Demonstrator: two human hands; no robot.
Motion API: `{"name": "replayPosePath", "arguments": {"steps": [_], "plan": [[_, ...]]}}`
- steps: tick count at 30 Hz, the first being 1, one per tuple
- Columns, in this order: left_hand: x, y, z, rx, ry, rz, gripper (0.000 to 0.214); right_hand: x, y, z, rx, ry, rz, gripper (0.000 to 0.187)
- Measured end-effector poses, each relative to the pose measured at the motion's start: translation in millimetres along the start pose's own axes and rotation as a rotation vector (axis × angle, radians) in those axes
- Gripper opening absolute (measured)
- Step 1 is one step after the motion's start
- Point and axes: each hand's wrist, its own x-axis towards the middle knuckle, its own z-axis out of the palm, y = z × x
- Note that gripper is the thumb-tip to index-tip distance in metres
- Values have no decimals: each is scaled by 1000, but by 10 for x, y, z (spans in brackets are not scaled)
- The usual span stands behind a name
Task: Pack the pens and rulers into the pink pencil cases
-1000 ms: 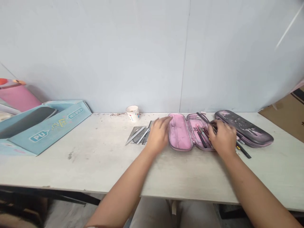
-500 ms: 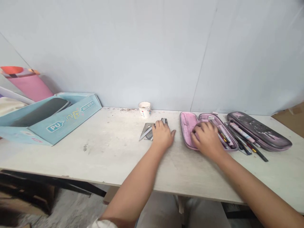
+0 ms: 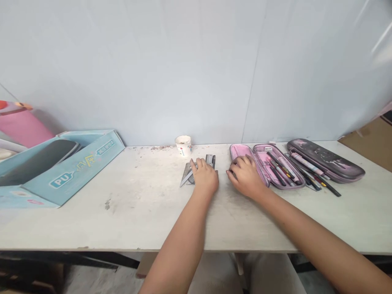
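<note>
The left hand (image 3: 204, 177) is resting on a set square (image 3: 186, 176) and a ruler (image 3: 210, 160), its fingers slightly apart; whether they are gripping, I cannot tell. The right hand (image 3: 245, 176) is touching the near edge of an open pink pencil case (image 3: 240, 151), its fingers curled loosely together. The case is lying just right of the ruler, with pens (image 3: 280, 169) filling its right half. More pens (image 3: 315, 181) are lying beside a dark pouch (image 3: 326, 160). Behind, a paper cup (image 3: 183, 145) is standing on the table (image 3: 137, 220), and a blue box (image 3: 61, 169) is sitting at its left end.
</note>
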Motion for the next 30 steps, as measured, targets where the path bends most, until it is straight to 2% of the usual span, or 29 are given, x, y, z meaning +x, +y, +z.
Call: {"name": "replayPosePath", "arguments": {"steps": [5, 8, 12, 15, 19, 24, 27, 30], "plan": [[-3, -67, 20, -14, 40, 71, 34, -27, 25, -88, 51, -12, 19, 28], [-8, 6, -83, -165, 74, 96, 34, -48, 84, -151, 105, 5, 72, 31], [-40, 338, -277, -502, 138, 265, 35, -87, 263, -224, 239, 55, 160, 37], [-53, 685, -358, -617, 177, 405, 33, -150, 491, -281, 325, 117, 211, 36], [26, 1133, -395, -571, 78, 488, 29, -304, 865, -367, 231, 182, 369, 31], [161, 1543, -357, -451, -52, 525, 36, -472, 1219, -388, -72, 144, 600, 33], [196, 1635, -311, -410, -124, 509, 41, -508, 1283, -351, -104, 96, 638, 31], [200, 1585, -304, -432, -134, 483, 42, -517, 1275, -327, -99, 64, 626, 32]]}}
